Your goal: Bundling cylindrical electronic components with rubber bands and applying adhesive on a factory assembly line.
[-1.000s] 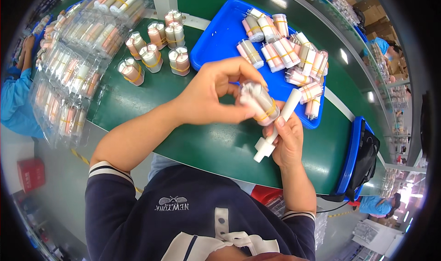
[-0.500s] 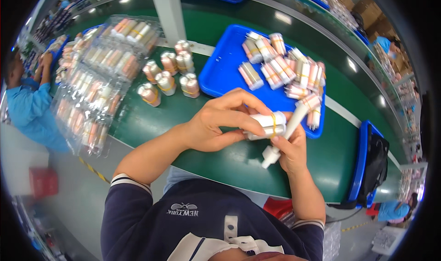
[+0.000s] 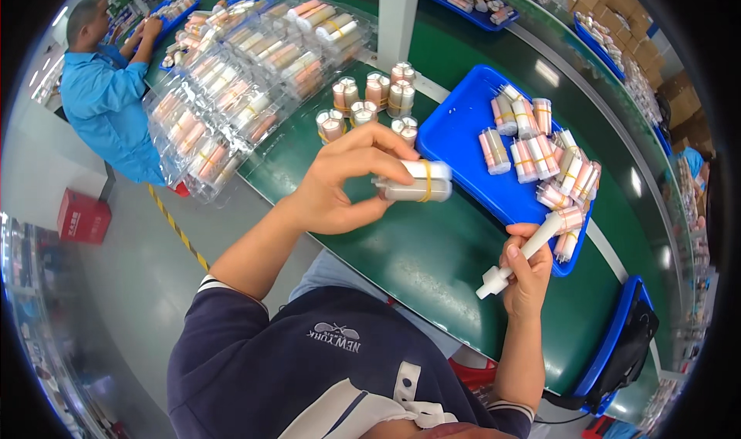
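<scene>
In my left hand (image 3: 347, 178) is a bundle of short white and grey cylinders (image 3: 421, 183), bound with a yellow rubber band and held sideways between thumb and fingers. My right hand (image 3: 525, 273) closes round a white plastic rod-like tool (image 3: 532, 247) with a stepped, wider end pointing toward me. The tool and the bundle are apart. Just beyond my left hand, several similar bundles (image 3: 363, 113) stand upright on the green table (image 3: 370, 265). Beyond my right hand, a blue tray (image 3: 455, 126) carries several pink, white and grey banded bundles (image 3: 532, 152).
Clear plastic blister trays (image 3: 231, 91) full of bundles lie at the left. A metal post (image 3: 397, 18) rises at the back. A blue bin with a black bag (image 3: 629, 354) stands at the right. A person in blue (image 3: 104, 91) works at the far left.
My hands have drawn apart, the left with the bundle away from the white tool in the right. The whole view has turned, shifting the table and trays rightward.
</scene>
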Tool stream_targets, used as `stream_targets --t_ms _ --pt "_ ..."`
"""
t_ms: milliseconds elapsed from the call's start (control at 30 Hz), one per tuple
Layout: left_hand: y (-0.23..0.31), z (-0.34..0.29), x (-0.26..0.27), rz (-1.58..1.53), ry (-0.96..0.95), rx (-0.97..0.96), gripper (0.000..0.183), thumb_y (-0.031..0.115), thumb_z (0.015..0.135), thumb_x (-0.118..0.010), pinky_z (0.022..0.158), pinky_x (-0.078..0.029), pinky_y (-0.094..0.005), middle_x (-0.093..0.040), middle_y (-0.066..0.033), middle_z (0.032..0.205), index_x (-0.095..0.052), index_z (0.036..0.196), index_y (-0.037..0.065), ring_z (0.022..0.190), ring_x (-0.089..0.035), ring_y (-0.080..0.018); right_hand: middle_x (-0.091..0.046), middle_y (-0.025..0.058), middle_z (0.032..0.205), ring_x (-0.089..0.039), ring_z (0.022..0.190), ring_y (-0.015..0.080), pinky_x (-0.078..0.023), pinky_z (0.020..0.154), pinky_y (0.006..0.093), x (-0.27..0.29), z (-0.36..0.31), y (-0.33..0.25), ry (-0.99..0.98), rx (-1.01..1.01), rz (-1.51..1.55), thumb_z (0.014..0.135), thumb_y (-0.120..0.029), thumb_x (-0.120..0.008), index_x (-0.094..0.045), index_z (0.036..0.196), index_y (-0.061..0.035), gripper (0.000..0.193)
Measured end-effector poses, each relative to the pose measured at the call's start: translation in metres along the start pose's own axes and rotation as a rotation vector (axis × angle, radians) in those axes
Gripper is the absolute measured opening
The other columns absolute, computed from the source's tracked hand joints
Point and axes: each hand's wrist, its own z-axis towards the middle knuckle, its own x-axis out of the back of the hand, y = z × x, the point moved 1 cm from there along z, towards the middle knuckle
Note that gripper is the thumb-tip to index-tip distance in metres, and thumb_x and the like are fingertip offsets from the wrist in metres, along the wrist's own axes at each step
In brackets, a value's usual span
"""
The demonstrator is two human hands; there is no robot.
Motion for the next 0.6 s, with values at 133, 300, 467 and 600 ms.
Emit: stream_targets --t_ms 133,300,467,600 --pt "0.002 -0.011 0.011 0.443 -0.023 0.115 0.043 0.002 0.057 -0.064 0.070 -0.043 -0.0300 -0.054 -0.0082 0.091 -0.058 0.099 0.004 0.080 -0.053 -0.0219 -0.048 -0.0003 0.063 -0.042 0.053 0.0052 -0.029 0.046 0.0179 0.005 -0.001 0.003 0.032 -0.007 -0.033 0.076 -0.009 -0.062 -0.053 0.096 0.0001 0.024" --pt "-0.023 -0.047 -0.002 0.387 0.089 0.416 0.039 0.020 0.058 -0.077 0.070 -0.042 -0.0314 -0.049 -0.0074 0.084 -0.059 0.089 0.004 0.080 -0.050 -0.0229 -0.048 -0.0006 0.063 -0.042 0.053 0.0046 -0.026 0.044 0.0178 0.001 -0.002 0.002 0.018 -0.049 -0.069 0.078 -0.010 -0.060 -0.053 0.095 -0.0003 0.021" --pt "-0.015 -0.047 -0.006 0.754 0.456 0.418 0.038 0.027 0.053 -0.081 0.091 -0.029 -0.0429 -0.039 -0.0149 0.114 -0.063 0.080 0.008 0.111 -0.031 -0.0335 -0.046 -0.0001 0.061 -0.037 0.050 0.0036 -0.024 0.043 0.0165 0.005 -0.001 0.006 0.028 -0.015 -0.081 0.080 -0.014 -0.059 -0.052 0.095 -0.0012 0.021" --pt "-0.040 -0.056 0.004 0.417 0.452 0.553 0.037 0.024 0.055 -0.080 0.090 -0.035 -0.0377 -0.041 -0.0136 0.114 -0.060 0.079 0.004 0.106 -0.044 -0.0289 -0.045 -0.0001 0.059 -0.032 0.046 0.0027 -0.021 0.041 0.0157 0.002 -0.002 0.008 0.026 0.008 -0.112 0.082 -0.017 -0.057 -0.052 0.095 -0.0021 0.021"
